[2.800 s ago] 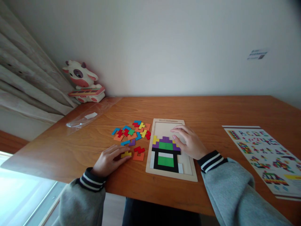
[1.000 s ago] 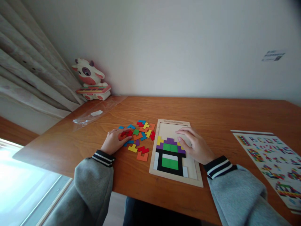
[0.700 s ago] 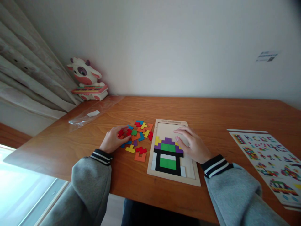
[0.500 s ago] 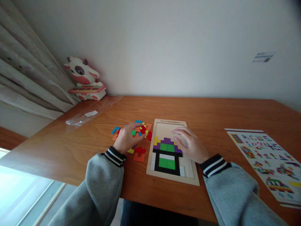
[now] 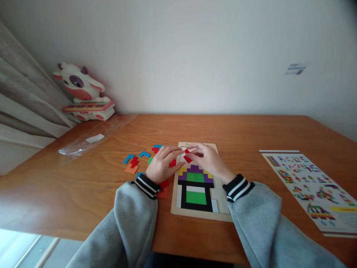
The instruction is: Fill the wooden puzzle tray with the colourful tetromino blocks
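Observation:
My right hand [image 5: 208, 160] pinches a red puzzle piece [image 5: 187, 159] between thumb and fingers, above the upper part of the wooden puzzle board [image 5: 174, 206]. My left hand [image 5: 164, 163] comes in from the left, its thumb and index finger apart and reaching close to the same red piece; whether they touch it is unclear. In the board, black, green, white, purple and yellow pieces form a pattern, including a green block [image 5: 196, 198] framed in black. The board's upper part is partly hidden by both hands.
Loose pieces, among them an orange piece [image 5: 131, 168] and a blue piece [image 5: 144, 154], lie left of the board, some under my left hand. A printed pattern sheet [image 5: 309, 186] is at right. A clear plastic bag [image 5: 80, 147] and a cow toy with keyboard [image 5: 86, 93] are at back left.
My left hand has moved from the loose pieces rightward to the board's edge. A red piece is now in my right hand, which was empty and open before. The view has shifted slightly.

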The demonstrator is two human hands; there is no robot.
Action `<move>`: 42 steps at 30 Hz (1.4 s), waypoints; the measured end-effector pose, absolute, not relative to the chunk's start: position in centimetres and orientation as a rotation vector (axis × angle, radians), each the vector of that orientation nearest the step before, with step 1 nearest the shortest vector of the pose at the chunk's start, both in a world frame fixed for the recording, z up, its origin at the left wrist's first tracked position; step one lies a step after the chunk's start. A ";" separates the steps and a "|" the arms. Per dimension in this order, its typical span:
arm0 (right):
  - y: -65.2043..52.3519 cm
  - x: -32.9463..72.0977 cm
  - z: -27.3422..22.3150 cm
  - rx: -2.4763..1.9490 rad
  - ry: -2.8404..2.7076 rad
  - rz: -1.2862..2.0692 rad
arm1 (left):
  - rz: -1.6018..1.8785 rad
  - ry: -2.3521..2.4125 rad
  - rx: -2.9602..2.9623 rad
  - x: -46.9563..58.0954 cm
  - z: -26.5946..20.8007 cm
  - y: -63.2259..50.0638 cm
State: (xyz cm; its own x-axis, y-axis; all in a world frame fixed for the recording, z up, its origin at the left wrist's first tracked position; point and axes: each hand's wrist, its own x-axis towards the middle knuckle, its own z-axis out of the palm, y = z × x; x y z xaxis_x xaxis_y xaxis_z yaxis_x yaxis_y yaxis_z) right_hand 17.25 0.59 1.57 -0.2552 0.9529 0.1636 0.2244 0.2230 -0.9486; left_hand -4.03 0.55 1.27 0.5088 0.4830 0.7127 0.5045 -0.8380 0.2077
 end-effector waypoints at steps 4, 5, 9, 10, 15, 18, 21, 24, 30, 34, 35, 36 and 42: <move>2.0 17.5 1.0 -1.195 -1.797 1.013 | -1.156 -0.942 -2.764 -6.3 1.0 1.3; 2.2 17.5 0.7 -1.209 -1.828 1.014 | -1.145 -0.957 -2.768 -6.6 0.9 1.4; 2.9 17.2 -0.1 -1.233 -1.927 1.069 | -1.133 -1.000 -2.780 -7.1 0.5 1.5; 3.0 17.1 -0.2 -1.224 -1.940 1.073 | -1.128 -0.997 -2.791 -7.0 0.3 1.5; 3.0 16.8 -0.5 -1.190 -1.973 1.007 | -1.122 -0.977 -2.830 -6.8 0.0 1.5; 2.9 17.1 -0.5 -1.219 -2.037 0.889 | -1.133 -0.933 -2.851 -6.7 0.0 1.4; 2.8 17.4 -0.6 -1.237 -2.086 0.801 | -1.096 -0.858 -2.917 -6.5 0.0 1.3; 2.8 17.4 -0.9 -1.213 -2.083 0.807 | -1.060 -0.833 -2.970 -6.3 -0.2 1.2; 2.5 17.6 -0.7 -1.201 -2.051 0.826 | -0.994 -0.898 -3.030 -6.1 -0.4 1.0; 0.7 18.9 0.8 -1.222 -2.158 0.627 | -0.875 -0.846 -3.070 -6.0 0.2 0.6; 0.2 19.3 1.1 -1.215 -2.190 0.564 | -0.846 -0.833 -3.078 -5.9 0.3 0.4; -0.4 19.8 1.4 -1.198 -2.217 0.511 | -0.821 -0.823 -3.088 -5.8 0.5 0.3; -2.8 21.7 1.4 -1.064 -2.311 0.444 | -0.772 -0.733 -3.135 -5.2 0.9 -0.2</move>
State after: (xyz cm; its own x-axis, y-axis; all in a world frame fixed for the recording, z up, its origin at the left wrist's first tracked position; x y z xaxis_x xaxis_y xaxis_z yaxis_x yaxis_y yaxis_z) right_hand 21.75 -2.83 1.44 -0.5339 0.7723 0.3442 0.5899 0.6319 -0.5027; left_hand -5.19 -0.23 0.89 0.7947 0.4554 0.4013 0.3769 -0.8885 0.2618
